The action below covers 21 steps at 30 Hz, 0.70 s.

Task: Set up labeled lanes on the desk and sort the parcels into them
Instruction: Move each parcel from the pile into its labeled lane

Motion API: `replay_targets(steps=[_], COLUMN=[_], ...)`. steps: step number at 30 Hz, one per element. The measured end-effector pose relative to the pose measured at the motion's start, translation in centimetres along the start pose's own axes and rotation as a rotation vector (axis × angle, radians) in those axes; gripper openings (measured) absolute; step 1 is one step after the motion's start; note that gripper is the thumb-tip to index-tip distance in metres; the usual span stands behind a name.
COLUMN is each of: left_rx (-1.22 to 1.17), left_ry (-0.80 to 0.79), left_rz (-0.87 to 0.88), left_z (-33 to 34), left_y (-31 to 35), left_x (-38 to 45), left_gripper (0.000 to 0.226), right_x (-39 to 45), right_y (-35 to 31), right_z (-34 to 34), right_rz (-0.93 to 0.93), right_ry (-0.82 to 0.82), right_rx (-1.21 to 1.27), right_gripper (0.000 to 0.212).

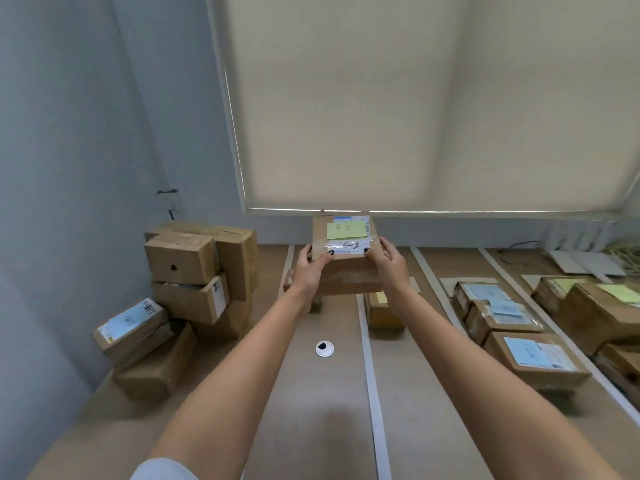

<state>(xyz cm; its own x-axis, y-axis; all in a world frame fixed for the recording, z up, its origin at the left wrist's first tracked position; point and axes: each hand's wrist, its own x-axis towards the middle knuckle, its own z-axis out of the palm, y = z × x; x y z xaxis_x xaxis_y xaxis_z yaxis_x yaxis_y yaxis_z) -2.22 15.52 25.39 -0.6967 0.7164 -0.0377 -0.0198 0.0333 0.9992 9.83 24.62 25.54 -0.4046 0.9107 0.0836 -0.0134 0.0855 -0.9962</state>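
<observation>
I hold a cardboard parcel (346,271) raised above the far end of the desk, tilted so its top faces me. A green sticky note (347,230) with handwriting sits on that top face. My left hand (309,268) grips the parcel's left side, thumb on top. My right hand (387,265) grips its right side the same way. White tape strips (372,386) divide the brown desk (311,410) into lanes. A small parcel (382,311) lies in the lane just right of the centre strip, partly under the held one.
A loose pile of unsorted parcels (194,282) stacks at the left against the wall. Parcels with blue labels (516,334) fill a right lane, and parcels with green notes (602,306) the lane beyond. A round cable grommet (324,348) sits mid-desk. A drawn blind covers the window behind.
</observation>
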Motion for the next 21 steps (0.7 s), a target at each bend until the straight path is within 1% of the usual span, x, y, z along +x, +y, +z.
replay_targets(steps=[5, 11, 14, 18, 21], left_rx=[-0.036, -0.050, -0.062, -0.007, 0.004], left_ry=[-0.082, -0.134, -0.162, -0.141, -0.126], left_rz=[-0.030, -0.030, -0.035, -0.024, -0.013], left_z=[3.2, 7.8, 11.5, 17.7, 23.1], left_y=[-1.7, -3.2, -3.7, -4.3, -4.8], left_x=[-2.9, -5.5, -7.1, -10.1, -12.3], left_gripper=[0.060, 0.066, 0.064, 0.059, 0.058], right_x=[-2.1, -4.2, -5.4, -6.1, -6.4], right_y=[2.1, 3.5, 4.2, 5.0, 5.7], right_z=[-5.0, -10.1, -14.4, -21.4, -27.0], right_rz=[0.057, 0.036, 0.038, 0.067, 0.053], right_ry=[-0.012, -0.008, -0.015, 0.021, 0.011], right_rx=[0.012, 0.039, 0.034, 0.042, 0.057], right_gripper=[0.050, 0.057, 0.059, 0.056, 0.054])
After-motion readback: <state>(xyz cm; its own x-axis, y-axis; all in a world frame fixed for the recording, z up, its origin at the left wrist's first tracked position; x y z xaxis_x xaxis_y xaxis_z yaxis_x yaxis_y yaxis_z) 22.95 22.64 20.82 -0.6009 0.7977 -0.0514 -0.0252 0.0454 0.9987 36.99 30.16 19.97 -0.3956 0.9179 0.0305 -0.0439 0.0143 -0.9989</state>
